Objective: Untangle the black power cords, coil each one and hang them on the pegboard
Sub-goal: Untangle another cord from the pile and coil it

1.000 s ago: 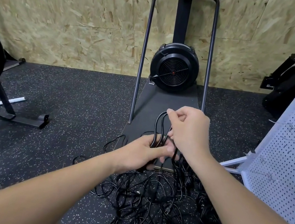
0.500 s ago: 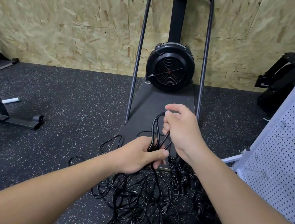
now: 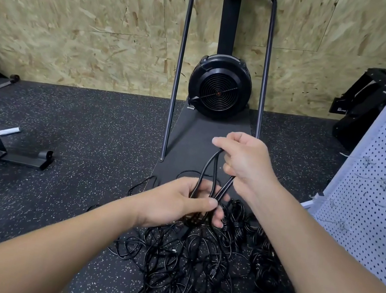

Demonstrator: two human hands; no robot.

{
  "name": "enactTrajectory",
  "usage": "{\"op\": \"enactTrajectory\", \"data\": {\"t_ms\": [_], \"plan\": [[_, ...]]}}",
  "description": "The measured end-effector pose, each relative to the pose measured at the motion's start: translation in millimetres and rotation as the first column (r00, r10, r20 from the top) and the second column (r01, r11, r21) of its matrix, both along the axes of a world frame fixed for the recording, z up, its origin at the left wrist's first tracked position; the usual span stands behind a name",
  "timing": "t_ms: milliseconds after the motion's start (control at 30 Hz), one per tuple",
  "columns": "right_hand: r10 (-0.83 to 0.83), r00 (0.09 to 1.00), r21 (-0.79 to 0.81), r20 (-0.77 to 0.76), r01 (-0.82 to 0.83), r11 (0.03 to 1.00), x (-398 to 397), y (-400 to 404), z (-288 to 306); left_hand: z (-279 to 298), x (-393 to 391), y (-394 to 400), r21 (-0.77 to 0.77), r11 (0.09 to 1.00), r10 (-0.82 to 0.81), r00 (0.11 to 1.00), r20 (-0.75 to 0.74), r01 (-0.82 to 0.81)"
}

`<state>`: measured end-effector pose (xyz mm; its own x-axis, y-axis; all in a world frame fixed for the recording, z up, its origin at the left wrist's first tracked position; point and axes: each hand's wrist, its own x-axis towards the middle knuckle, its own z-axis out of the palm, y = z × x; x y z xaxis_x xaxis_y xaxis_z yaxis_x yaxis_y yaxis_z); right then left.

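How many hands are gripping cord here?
2. The left hand grips the cord loop low, above the tangled pile; the right hand pinches its top.

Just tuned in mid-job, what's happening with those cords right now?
A person is coiling one black cord above the tangled pile of cords on the floor. The left hand grips the gathered loops at their lower end, and the right hand pinches the top of a loop. The pegboard stands to the right, its hooks bare in view, so nothing is hung there yet.
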<state>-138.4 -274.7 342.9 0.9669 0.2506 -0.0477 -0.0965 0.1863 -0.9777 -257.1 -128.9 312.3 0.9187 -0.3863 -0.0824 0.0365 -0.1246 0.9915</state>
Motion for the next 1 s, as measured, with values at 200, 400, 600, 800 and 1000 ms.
{"op": "enactTrajectory", "data": {"t_ms": [200, 400, 600, 800, 1000], "plan": [[-0.082, 0.99, -0.13, 0.114, 0.097, 0.987, -2, 16, -12, -8, 2, -24, -0.011, 0.957, 0.286, 0.952, -0.11, -0.289], [-0.095, 0.995, -0.087, 0.016, 0.096, 0.992, 8, 4, -9, -12, 6, -20, -0.039, 0.955, 0.294, 0.956, -0.016, -0.294], [-0.083, 0.994, -0.012, -0.067, 0.083, 0.997, 17, 0, -10, -14, 14, -22, -0.116, 0.964, 0.238, 0.971, -0.032, -0.241], [-0.034, 0.998, -0.026, -0.052, 0.032, 0.999, 19, -3, -9, -6, 13, -11, -0.116, 0.99, 0.073, 0.993, -0.096, -0.084], [0.027, 0.999, -0.052, 0.023, -0.025, 0.998, 15, -4, -12, -9, 14, -3, -0.042, 0.985, 0.158, 0.978, -0.138, -0.165]]}}
